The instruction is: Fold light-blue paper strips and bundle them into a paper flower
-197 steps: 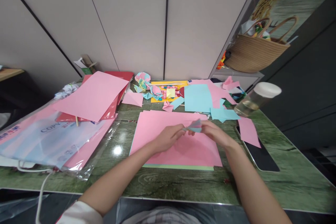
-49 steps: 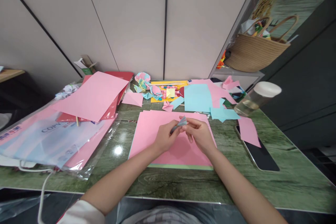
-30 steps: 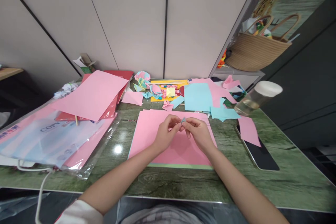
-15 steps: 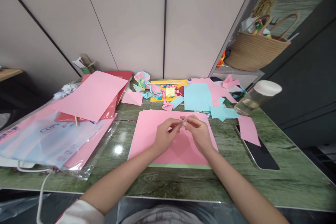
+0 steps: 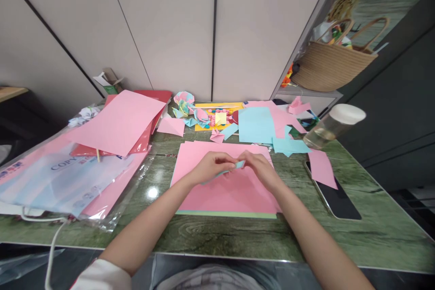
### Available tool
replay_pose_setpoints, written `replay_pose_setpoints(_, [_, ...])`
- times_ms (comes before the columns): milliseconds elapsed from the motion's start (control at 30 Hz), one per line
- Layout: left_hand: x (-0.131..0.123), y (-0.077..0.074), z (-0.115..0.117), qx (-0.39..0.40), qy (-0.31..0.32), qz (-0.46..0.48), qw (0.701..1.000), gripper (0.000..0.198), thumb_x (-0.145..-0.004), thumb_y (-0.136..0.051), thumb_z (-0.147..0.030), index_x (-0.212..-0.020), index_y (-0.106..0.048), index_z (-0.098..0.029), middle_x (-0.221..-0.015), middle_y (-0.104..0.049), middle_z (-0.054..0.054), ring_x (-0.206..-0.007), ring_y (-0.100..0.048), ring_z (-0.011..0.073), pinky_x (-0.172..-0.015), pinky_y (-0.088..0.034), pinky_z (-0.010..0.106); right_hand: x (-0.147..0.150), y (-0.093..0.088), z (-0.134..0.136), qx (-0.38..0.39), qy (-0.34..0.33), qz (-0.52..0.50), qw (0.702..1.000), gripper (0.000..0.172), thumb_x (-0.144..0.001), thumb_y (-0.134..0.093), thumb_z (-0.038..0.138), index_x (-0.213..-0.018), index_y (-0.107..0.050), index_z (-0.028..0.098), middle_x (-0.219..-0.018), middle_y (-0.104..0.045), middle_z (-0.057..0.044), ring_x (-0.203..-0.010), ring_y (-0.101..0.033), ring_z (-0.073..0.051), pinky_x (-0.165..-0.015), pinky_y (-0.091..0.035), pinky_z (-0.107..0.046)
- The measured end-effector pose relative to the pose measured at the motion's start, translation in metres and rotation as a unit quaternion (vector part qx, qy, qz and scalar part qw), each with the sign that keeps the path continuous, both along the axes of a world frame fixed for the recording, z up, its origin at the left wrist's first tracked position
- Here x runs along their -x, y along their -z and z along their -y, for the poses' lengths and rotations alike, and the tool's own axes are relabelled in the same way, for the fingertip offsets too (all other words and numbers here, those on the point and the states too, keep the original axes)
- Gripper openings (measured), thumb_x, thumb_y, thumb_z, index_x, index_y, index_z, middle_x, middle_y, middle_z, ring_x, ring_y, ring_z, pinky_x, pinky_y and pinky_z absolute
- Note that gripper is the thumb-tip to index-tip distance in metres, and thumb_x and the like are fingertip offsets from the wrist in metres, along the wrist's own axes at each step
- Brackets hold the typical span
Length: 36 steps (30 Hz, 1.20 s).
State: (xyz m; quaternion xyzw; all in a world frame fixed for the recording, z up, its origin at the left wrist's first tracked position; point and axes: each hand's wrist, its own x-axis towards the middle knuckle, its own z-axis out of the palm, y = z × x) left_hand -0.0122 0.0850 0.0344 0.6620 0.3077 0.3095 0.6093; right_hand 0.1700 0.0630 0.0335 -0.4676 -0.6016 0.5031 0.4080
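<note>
A small strip of light blue paper (image 5: pixel 240 164) is pinched between my two hands, above a stack of pink paper (image 5: pixel 224 195). My left hand (image 5: pixel 215 165) grips it from the left with thumb and fingers; part of the strip shows below that palm. On the other side my right hand (image 5: pixel 260 167) holds its right end between thumb and fingertips. Most of the strip is hidden by the fingers. Just beyond the stack lie a folded pink paper piece (image 5: pixel 216 136) and a light blue sheet (image 5: pixel 255 125).
Paper flowers (image 5: pixel 185 106) stand at the back beside a yellow sheet with small beads. A phone (image 5: pixel 338 197) lies at right under a pink scrap, near a clear bottle (image 5: pixel 335 124) with a white lid. Packaged copy paper (image 5: pixel 68 176) covers the left side.
More of the light blue strip shows between the fingers now. My left hand has shifted slightly left and turned, and the pink stack has moved a little.
</note>
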Motion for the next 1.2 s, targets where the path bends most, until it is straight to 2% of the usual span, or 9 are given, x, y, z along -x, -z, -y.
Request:
replay_pose_setpoints(100, [-0.002,0.003,-0.002,0.079,-0.002,0.072,0.994,0.027,-0.072,-0.058,-0.033,-0.091,-0.063,-0.014,-0.073,-0.062,0.004,-0.062,-0.054,0.0102,-0.062,-0.042,0.024,-0.005,-0.005,0.0,-0.04,-0.02,-0.007,0.999,0.044,-0.086,-0.03,0.043,-0.072,-0.061,0.016,-0.07,-0.057,-0.004,-0.069,-0.052,-0.015,-0.071,-0.04,-0.031])
replay_pose_setpoints(200, [-0.006,0.01,-0.002,0.154,-0.015,0.117,0.981,0.029,-0.064,-0.066,-0.029,-0.087,-0.06,-0.013,-0.07,-0.062,0.003,-0.059,-0.054,0.0093,-0.061,-0.041,0.023,-0.004,-0.01,0.005,-0.137,-0.028,0.062,0.988,0.027,-0.084,-0.037,0.029,-0.071,-0.057,0.017,-0.071,-0.054,-0.003,-0.071,-0.051,-0.015,-0.069,-0.039,-0.029])
replay_pose_setpoints(367, [-0.01,0.016,0.0,0.18,-0.015,0.135,0.974,0.041,-0.058,-0.071,-0.024,-0.094,-0.054,-0.015,-0.061,-0.059,-0.001,-0.058,-0.055,0.0103,-0.06,-0.04,0.023,0.002,-0.009,0.011,-0.243,-0.029,0.206,0.948,0.011,-0.069,-0.045,0.009,-0.069,-0.052,0.018,-0.071,-0.05,-0.001,-0.07,-0.048,-0.014,-0.065,-0.037,-0.027])
replay_pose_setpoints(567, [-0.011,0.011,0.003,0.126,-0.035,0.109,0.985,0.024,-0.065,-0.064,-0.026,-0.084,-0.059,-0.013,-0.074,-0.06,0.003,-0.061,-0.051,0.0088,-0.064,-0.039,0.024,0.002,-0.007,0.011,-0.222,-0.042,0.262,0.938,0.012,-0.064,-0.045,0.007,-0.067,-0.048,0.018,-0.07,-0.048,0.0,-0.066,-0.046,-0.013,-0.062,-0.036,-0.025])
replay_pose_setpoints(700, [-0.013,0.013,0.005,0.209,-0.041,0.126,0.969,0.015,-0.063,-0.063,-0.023,-0.073,-0.059,-0.011,-0.069,-0.057,0.002,-0.057,-0.05,0.0081,-0.059,-0.038,0.022,0.0,-0.009,0.011,-0.182,-0.084,0.305,0.931,0.009,-0.067,-0.045,0.01,-0.066,-0.047,0.019,-0.062,-0.049,0.002,-0.056,-0.043,-0.011,-0.053,-0.033,-0.023])
replay_pose_setpoints(800, [-0.013,0.012,0.004,0.268,-0.033,0.152,0.951,0.012,-0.064,-0.061,-0.021,-0.071,-0.058,-0.011,-0.068,-0.054,0.002,-0.054,-0.049,0.0071,-0.057,-0.037,0.022,-0.003,-0.01,0.01,-0.236,-0.085,0.335,0.908,0.009,-0.068,-0.045,0.011,-0.065,-0.047,0.019,-0.062,-0.048,0.001,-0.06,-0.044,-0.012,-0.056,-0.034,-0.024])
replay_pose_setpoints(967, [-0.008,0.007,0.001,0.301,-0.031,0.207,0.93,0.012,-0.066,-0.06,-0.019,-0.074,-0.055,-0.013,-0.071,-0.053,0.002,-0.054,-0.049,0.0067,-0.058,-0.037,0.023,-0.003,-0.012,0.012,-0.357,-0.046,0.299,0.884,0.013,-0.068,-0.048,0.011,-0.074,-0.055,0.02,-0.092,-0.053,-0.007,-0.086,-0.049,-0.018,-0.077,-0.039,-0.033])
replay_pose_setpoints(1067, [-0.008,0.004,0.002,0.28,-0.021,0.203,0.938,0.012,-0.067,-0.061,-0.021,-0.074,-0.054,-0.014,-0.068,-0.051,0.001,-0.054,-0.049,0.0071,-0.058,-0.036,0.023,0.0,-0.011,0.016,-0.365,-0.052,0.226,0.901,0.014,-0.067,-0.049,0.01,-0.074,-0.055,0.021,-0.104,-0.052,-0.007,-0.093,-0.05,-0.018,-0.082,-0.039,-0.034])
replay_pose_setpoints(1200, [-0.01,0.001,0.007,0.254,-0.02,0.203,0.945,0.015,-0.068,-0.061,-0.025,-0.076,-0.054,-0.014,-0.068,-0.05,0.0,-0.056,-0.049,0.0069,-0.059,-0.036,0.023,0.003,-0.012,0.02,-0.332,-0.046,0.151,0.93,0.011,-0.068,-0.051,0.012,-0.073,-0.055,0.021,-0.093,-0.058,-0.006,-0.089,-0.054,-0.018,-0.08,-0.042,-0.034])
